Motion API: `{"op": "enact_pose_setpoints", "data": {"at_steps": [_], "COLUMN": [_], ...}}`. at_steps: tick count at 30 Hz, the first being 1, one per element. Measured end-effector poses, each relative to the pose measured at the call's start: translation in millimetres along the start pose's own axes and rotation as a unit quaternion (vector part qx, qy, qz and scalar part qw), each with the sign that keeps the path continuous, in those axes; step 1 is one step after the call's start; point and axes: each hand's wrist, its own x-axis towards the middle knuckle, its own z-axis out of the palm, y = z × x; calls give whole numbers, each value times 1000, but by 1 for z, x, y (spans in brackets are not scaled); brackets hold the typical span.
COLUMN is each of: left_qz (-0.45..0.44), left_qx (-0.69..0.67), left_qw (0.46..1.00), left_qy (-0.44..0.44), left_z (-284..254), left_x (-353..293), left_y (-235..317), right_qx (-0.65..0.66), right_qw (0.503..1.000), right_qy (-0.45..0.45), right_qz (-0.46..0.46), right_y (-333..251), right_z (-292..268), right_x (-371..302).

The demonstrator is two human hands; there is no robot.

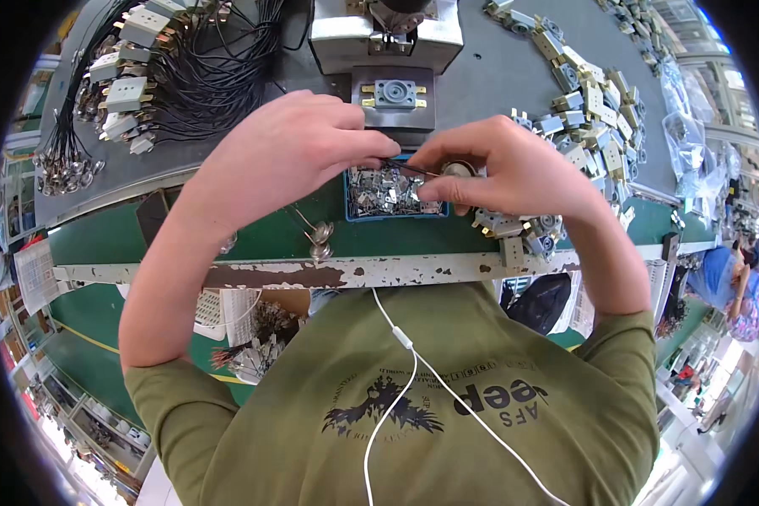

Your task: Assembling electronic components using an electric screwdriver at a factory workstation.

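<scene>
My left hand [312, 139] is closed in a pinch, its fingertips around a thin black cable [411, 169]. That cable runs across to my right hand [514, 169], where thumb and fingers close on a round metal piece [458, 170] at its end. Both hands hover over a blue bin [396, 218] full of small shiny metal clips [384, 192]. Just beyond them, a grey block with a round center and brass tabs [395, 94] sits in the metal fixture of a press [385, 38]. My left fingertips partly hide the cable's other end.
Grey blocks with black cables [202, 76] lie heaped at the far left. A long pile of loose grey blocks [594, 105] spreads on the right, several more near the front edge [510, 228]. Round metal ends [320, 240] rest by the worn table rim [312, 273].
</scene>
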Motion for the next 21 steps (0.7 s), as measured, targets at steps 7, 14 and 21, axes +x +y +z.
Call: {"op": "enact_pose_setpoints", "data": {"at_steps": [7,14,21], "left_qz": [-37,-39,-23], "left_qx": [9,40,20], "left_qw": [999,996,997], "left_qy": [9,73,69], "left_z": [3,2,-15], "left_x": [-5,6,5], "left_y": [-7,15,10], "right_qx": [-102,-17,304], "right_qw": [985,973,950], "right_qy": [75,171,60], "right_qz": [-117,-155,-40], "right_y": [19,27,35], "right_z": [1,10,13], "right_x": [8,-13,1]}}
